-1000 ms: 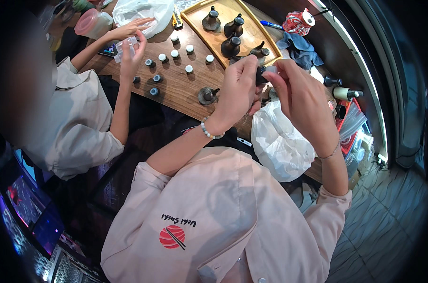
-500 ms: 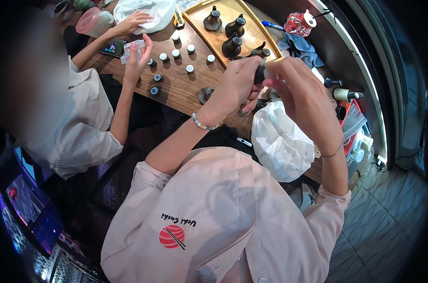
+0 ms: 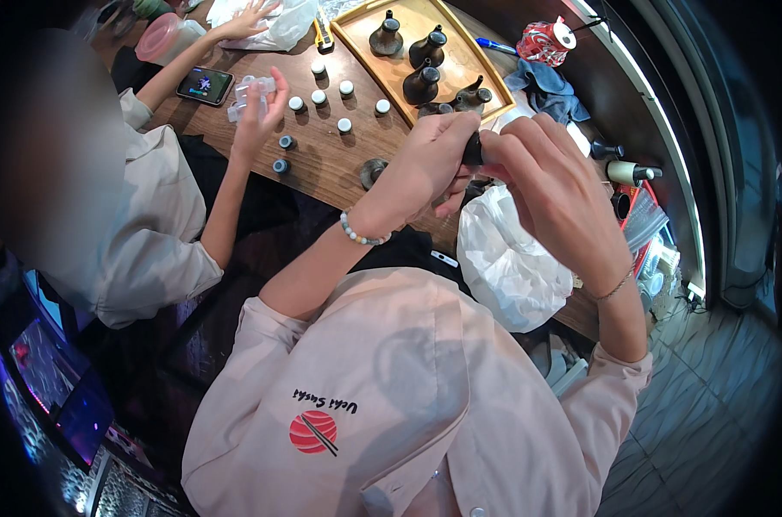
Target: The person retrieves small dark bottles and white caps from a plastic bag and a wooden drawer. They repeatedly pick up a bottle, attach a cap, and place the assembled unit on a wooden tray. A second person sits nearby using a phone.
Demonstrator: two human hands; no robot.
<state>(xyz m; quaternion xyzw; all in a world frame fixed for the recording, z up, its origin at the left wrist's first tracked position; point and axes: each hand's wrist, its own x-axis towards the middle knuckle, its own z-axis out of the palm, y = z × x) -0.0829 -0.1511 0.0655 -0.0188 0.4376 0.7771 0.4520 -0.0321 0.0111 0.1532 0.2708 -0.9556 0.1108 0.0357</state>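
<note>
Left fingers: the left hand was closed, pinching a small dark piece between thumb and fingers, the other fingers curled beneath.
Right fingers: the right hand was bent over, its tips against the dark piece's right side (whether they gripped or merely touched, I could not tell).
Dark piece: it was held up between the two hands, near the tray's lower end.
Beads: a pale bracelet circled the left wrist.
White bag: a crumpled plastic bag stood below the right hand.
Lone flask: a dark, squat flask rested on the wooden table, just beside the left hand.
Tray: a yellowish wooden tray carried several dark flasks with narrow necks.
Small bottles: pale-capped bottles stood scattered left of the tray, with two bluish-capped ones nearer the edge.
Co-worker: one hand held a clear plastic case; the other hand was over white plastic, and a lit phone lay between.
Far right: a blue cloth lay beyond the tray, near a blue pen.
</note>
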